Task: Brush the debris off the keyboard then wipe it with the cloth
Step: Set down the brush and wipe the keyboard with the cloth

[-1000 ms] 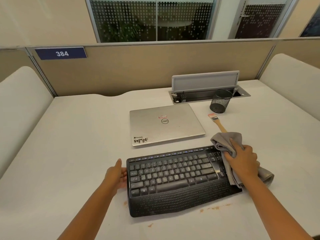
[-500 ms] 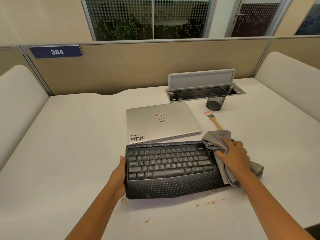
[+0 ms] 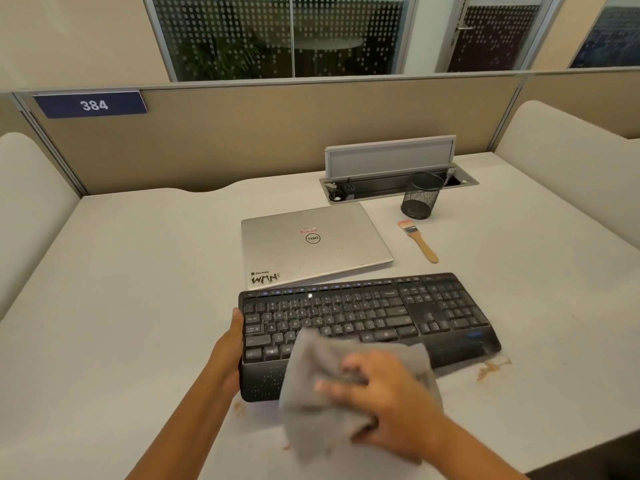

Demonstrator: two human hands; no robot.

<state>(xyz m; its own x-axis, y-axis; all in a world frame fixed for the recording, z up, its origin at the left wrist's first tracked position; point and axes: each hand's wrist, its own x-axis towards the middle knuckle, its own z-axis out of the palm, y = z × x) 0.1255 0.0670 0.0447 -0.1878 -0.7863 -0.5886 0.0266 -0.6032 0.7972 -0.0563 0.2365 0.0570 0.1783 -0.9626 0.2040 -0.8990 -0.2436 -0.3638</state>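
A black keyboard (image 3: 398, 317) lies across the white desk in front of me. My left hand (image 3: 228, 351) grips its left edge, thumb on top. My right hand (image 3: 388, 400) holds a grey cloth (image 3: 322, 393) bunched over the keyboard's front left part and palm rest, hiding the keys beneath it; the hand is blurred. A small wooden-handled brush (image 3: 419, 240) lies on the desk behind the keyboard's right end, apart from both hands. Brown debris (image 3: 491, 368) is scattered on the desk by the keyboard's front right corner.
A closed silver laptop (image 3: 311, 244) sits just behind the keyboard. A black mesh pen cup (image 3: 420, 195) stands by an open cable tray (image 3: 394, 174) at the back. Tan partitions (image 3: 277, 133) wall the desk's far side.
My right hand has swept the cloth from the keyboard's right end to its front left part. The number pad and the brush's handle are now uncovered. My left hand still holds the left edge.
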